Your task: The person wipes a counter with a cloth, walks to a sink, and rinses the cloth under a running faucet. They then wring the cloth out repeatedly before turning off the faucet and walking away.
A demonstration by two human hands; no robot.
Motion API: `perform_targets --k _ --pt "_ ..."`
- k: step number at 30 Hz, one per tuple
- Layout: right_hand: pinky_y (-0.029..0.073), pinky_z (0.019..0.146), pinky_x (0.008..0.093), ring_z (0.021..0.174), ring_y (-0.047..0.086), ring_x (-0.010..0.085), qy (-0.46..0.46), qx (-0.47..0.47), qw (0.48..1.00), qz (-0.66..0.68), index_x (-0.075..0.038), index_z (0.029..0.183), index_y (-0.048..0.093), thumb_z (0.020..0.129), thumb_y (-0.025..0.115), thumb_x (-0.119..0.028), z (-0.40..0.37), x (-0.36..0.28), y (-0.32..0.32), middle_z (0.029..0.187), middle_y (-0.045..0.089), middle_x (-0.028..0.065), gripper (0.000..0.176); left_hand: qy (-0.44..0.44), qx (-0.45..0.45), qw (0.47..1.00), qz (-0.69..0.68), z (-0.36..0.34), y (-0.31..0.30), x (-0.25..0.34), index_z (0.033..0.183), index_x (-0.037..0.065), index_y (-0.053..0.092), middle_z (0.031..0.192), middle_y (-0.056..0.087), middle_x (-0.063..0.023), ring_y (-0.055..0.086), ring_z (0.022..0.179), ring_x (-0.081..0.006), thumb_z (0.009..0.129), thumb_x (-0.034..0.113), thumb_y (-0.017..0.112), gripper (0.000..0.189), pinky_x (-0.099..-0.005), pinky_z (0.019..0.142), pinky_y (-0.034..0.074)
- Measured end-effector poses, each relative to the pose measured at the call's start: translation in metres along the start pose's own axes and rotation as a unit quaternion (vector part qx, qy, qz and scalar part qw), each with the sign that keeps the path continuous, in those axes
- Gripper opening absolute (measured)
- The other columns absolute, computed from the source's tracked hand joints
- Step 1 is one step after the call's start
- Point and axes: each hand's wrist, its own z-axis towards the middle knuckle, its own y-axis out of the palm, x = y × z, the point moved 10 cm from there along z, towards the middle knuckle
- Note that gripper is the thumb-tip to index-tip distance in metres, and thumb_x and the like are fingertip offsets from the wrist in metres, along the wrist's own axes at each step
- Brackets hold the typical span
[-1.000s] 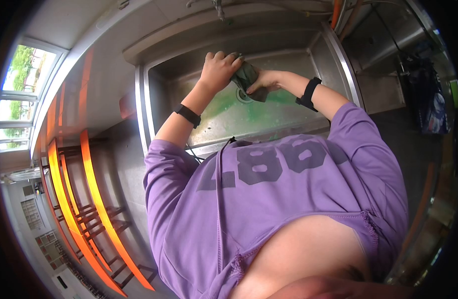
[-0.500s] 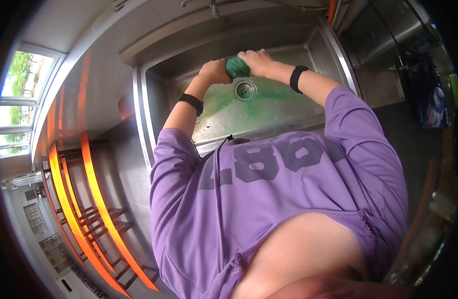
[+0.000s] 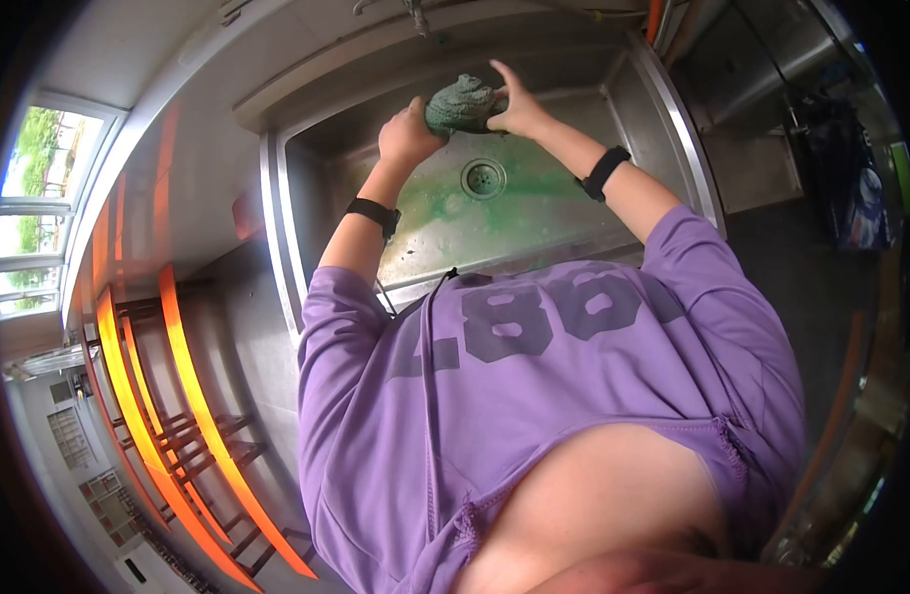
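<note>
A bunched, wet-looking green cloth (image 3: 462, 105) is held up over the far part of a metal sink (image 3: 415, 233). My left hand (image 3: 410, 135) is closed round the cloth's left end. At the other end, my right hand (image 3: 519, 109) has its fingers spread, one pointing up and away, with others at the cloth's edge. Just nearer than the cloth is the round drain (image 3: 484, 179). Green-tinted water and stains spread over the sink floor around it.
A tap (image 3: 418, 17) juts out beyond the sink's far edge. Orange benches (image 3: 202, 396) stand to the left, with windows (image 3: 44, 198) beyond them. A dark bag (image 3: 851, 178) hangs at the right.
The cloth has gone from a tight, squeezed lump to a looser, larger bundle and moved up slightly. My right hand has loosened its grip and spread its fingers.
</note>
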Motion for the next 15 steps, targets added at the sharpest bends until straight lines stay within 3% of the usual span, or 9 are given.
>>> perform_targets --k 1,2,3,4,7,8,11,12,15 --pt "0.040 0.088 0.0450 0.111 0.046 0.0327 0.120 -0.005 0.984 0.133 -0.018 0.134 0.022 0.060 0.072 -0.019 -0.006 0.019 0.002 0.120 0.046 0.0206 0.089 -0.002 0.037 0.999 0.008 0.001 -0.012 0.003 0.112 0.012 0.050 0.093 0.062 -0.0122 0.060 0.085 -0.0293 0.058 0.031 0.068 0.060 -0.0379 0.073 0.048" --pt "0.037 0.090 0.0490 0.115 0.043 0.0329 0.236 -0.010 0.936 0.262 -0.017 0.136 0.019 0.061 0.072 -0.023 -0.021 0.031 0.009 0.122 0.043 0.0212 0.092 0.003 0.048 0.998 0.033 0.000 -0.023 0.012 0.111 0.014 0.050 0.089 0.061 -0.0100 0.060 0.082 -0.0286 0.060 0.027 0.065 0.055 -0.0390 0.072 0.048" --pt "0.034 0.093 0.0529 0.118 0.040 0.0331 0.344 -0.013 0.858 0.382 -0.017 0.137 0.015 0.062 0.072 -0.027 -0.038 0.037 0.021 0.125 0.041 0.0218 0.095 0.034 0.063 0.995 0.067 0.000 -0.026 0.022 0.111 0.014 0.050 0.088 0.061 -0.0089 0.060 0.081 -0.0277 0.061 0.025 0.064 0.053 -0.0389 0.071 0.048" --pt "0.026 0.093 0.0634 0.121 0.034 0.0353 0.388 -0.085 0.779 0.485 -0.012 0.134 0.024 0.069 0.066 -0.041 -0.047 0.027 0.040 0.130 0.036 0.0202 0.083 0.066 0.079 0.990 0.101 -0.001 -0.030 0.034 0.110 0.015 0.051 0.087 0.060 -0.0079 0.060 0.080 -0.0267 0.061 0.022 0.064 0.051 -0.0388 0.071 0.047" --pt "0.027 0.094 0.0620 0.119 0.038 0.0348 0.265 -0.144 0.671 0.678 -0.010 0.128 0.036 0.074 0.060 -0.051 -0.043 -0.010 0.054 0.128 0.039 0.0180 0.072 0.206 0.126 0.957 0.162 -0.015 -0.034 0.079 0.106 0.019 0.055 0.083 0.056 -0.0026 0.057 0.078 -0.0226 0.061 0.014 0.061 0.045 -0.0368 0.067 0.046" --pt "0.031 0.094 0.0590 0.114 0.043 0.0330 0.280 -0.111 0.666 0.683 -0.009 0.117 0.047 0.077 0.053 -0.056 -0.039 0.005 0.057 0.123 0.045 0.0146 0.061 0.252 0.129 0.946 0.157 -0.021 -0.032 0.092 0.105 0.020 0.055 0.083 0.056 -0.0016 0.056 0.078 -0.0222 0.061 0.013 0.061 0.045 -0.0365 0.067 0.046" --pt "0.037 0.091 0.0533 0.108 0.047 0.0302 0.362 -0.070 0.615 0.697 -0.010 0.110 0.050 0.079 0.050 -0.055 -0.056 0.032 0.069 0.116 0.050 0.0119 0.055 0.351 0.119 0.920 0.125 -0.039 -0.026 0.118 0.101 0.022 0.057 0.082 0.054 0.0021 0.053 0.074 -0.0196 0.058 0.013 0.062 0.044 -0.0334 0.062 0.047" --pt "0.042 0.087 0.0465 0.101 0.052 0.0262 0.315 -0.102 0.673 0.661 -0.013 0.105 0.053 0.080 0.044 -0.057 -0.055 0.036 0.066 0.109 0.054 0.0092 0.051 0.374 0.112 0.913 0.121 -0.043 -0.024 0.123 0.100 0.022 0.057 0.083 0.054 0.0027 0.052 0.073 -0.0189 0.058 0.013 0.062 0.044 -0.0324 0.060 0.048" --pt "0.044 0.086 0.0416 0.096 0.055 0.0237 0.287 -0.108 0.602 0.737 -0.014 0.102 0.055 0.079 0.044 -0.054 -0.051 0.052 0.076 0.105 0.057 0.0072 0.047 0.417 0.107 0.895 0.117 -0.049 -0.022 0.130 0.099 0.023 0.058 0.083 0.053 0.0041 0.051 0.072 -0.0170 0.058 0.013 0.062 0.042 -0.0288 0.054 0.047"
